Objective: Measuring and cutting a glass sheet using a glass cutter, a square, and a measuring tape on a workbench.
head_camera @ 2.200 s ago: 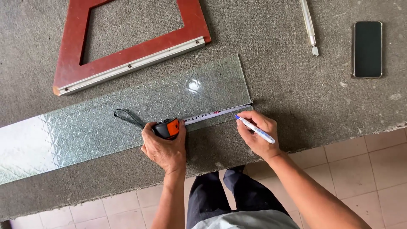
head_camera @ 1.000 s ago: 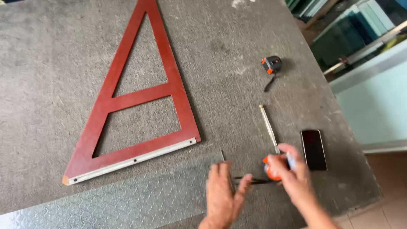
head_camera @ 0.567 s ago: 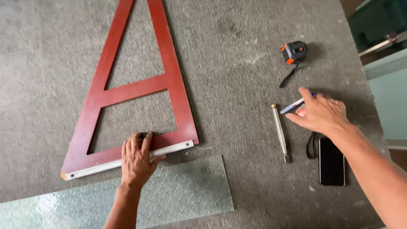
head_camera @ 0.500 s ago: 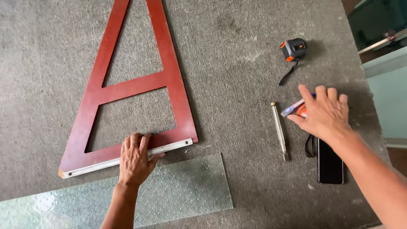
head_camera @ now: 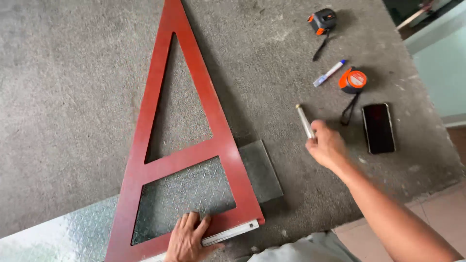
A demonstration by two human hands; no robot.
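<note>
Partly, red frame (head_camera: 189, 160) hides patterned glass (head_camera: 87, 228).

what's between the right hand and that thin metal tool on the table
Nothing visible: the right hand already has its fingers on the lower end of the thin metal tool. The phone and orange tape measure lie off to the side.

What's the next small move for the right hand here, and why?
Probably lift the slim metal tool and carry it over to the red triangular frame. The right hand has its grip on the tool's near end, though the tool lies flat on the grey table. The left hand presses the frame's bottom bar down over the patterned glass sheet, so the guide looks set.
</note>
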